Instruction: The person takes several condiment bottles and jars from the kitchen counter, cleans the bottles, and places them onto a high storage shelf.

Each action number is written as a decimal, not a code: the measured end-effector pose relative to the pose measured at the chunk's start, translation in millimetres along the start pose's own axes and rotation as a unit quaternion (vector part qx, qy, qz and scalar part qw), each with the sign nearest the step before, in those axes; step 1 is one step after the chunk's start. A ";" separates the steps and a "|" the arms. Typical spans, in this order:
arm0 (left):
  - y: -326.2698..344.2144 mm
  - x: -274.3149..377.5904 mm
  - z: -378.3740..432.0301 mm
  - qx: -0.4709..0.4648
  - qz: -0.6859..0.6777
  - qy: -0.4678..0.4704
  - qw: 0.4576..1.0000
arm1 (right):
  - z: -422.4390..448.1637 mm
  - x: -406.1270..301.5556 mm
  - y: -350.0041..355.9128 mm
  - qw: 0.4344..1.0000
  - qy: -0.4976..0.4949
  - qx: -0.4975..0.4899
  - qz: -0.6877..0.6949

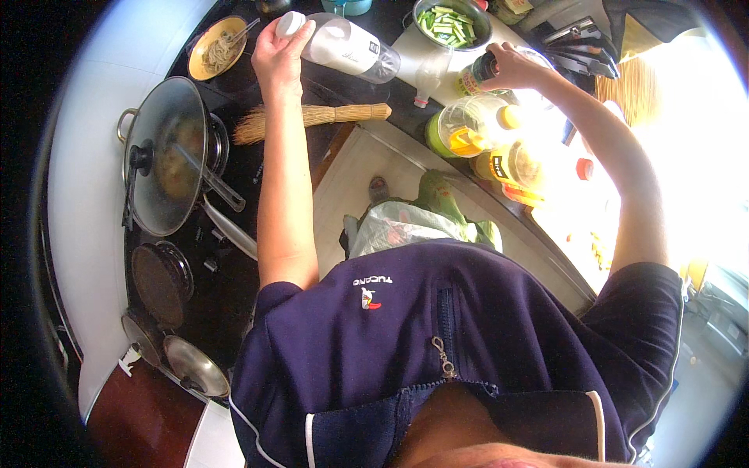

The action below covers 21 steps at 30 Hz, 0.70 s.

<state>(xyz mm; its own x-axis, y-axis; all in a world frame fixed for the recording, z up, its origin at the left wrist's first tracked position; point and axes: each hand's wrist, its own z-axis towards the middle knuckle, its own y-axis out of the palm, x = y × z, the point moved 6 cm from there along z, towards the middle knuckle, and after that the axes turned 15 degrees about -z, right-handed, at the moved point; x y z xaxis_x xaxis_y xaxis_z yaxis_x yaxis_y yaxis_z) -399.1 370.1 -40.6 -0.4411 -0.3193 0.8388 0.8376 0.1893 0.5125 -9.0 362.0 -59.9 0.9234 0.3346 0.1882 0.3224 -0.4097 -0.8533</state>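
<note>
My left hand (pixel 285 52) grips a clear plastic bottle (pixel 357 50) by its neck, just under the white cap. The bottle is tilted on its side above the counter and bears a pale label with writing. On the right, my right hand (pixel 515 67) has its fingers around the dark top of a jar (pixel 470 81) with a green and yellow label. Between the two hands rests a small clear bottle (pixel 432 76) with a red-rimmed mouth. A straw brush (pixel 345 112) lies behind my left forearm, across the counter edge.
A lidded wok (pixel 167 158) stands on the stove at left, a spatula (pixel 216 187) across it. Further round are a noodle bowl (pixel 202 67), a metal pot of cut green vegetables (pixel 447 26), large oil bottles (pixel 468 126) and several knives (pixel 585 52).
</note>
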 end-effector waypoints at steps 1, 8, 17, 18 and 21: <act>-1.4 0.9 0.5 0.006 0.008 -0.004 1.000 | -0.7 0.0 -1.1 1.000 -0.005 -0.014 0.003; 1.4 5.3 2.1 0.041 0.015 -0.024 0.999 | -14.8 20.2 -46.8 0.994 -0.036 0.101 0.012; 29.6 -6.4 -8.7 -0.024 0.240 0.092 0.966 | -95.4 -22.8 -125.5 0.982 -0.133 0.110 0.070; 30.3 -14.2 -7.7 -0.043 0.280 0.110 0.953 | -92.6 -24.7 -123.6 0.984 -0.136 0.091 0.065; 34.7 -33.1 -7.2 -0.063 0.315 0.142 0.936 | -75.2 -34.1 -115.1 0.983 -0.166 0.059 0.062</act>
<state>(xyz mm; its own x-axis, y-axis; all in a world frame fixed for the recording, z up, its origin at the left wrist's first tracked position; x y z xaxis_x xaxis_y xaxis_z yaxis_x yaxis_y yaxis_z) -353.1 380.6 -51.9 0.2411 -0.4186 0.8756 0.9423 0.3167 -0.1081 -62.0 334.0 68.5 0.8293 0.5541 -0.0722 0.1681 -0.3706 -0.9135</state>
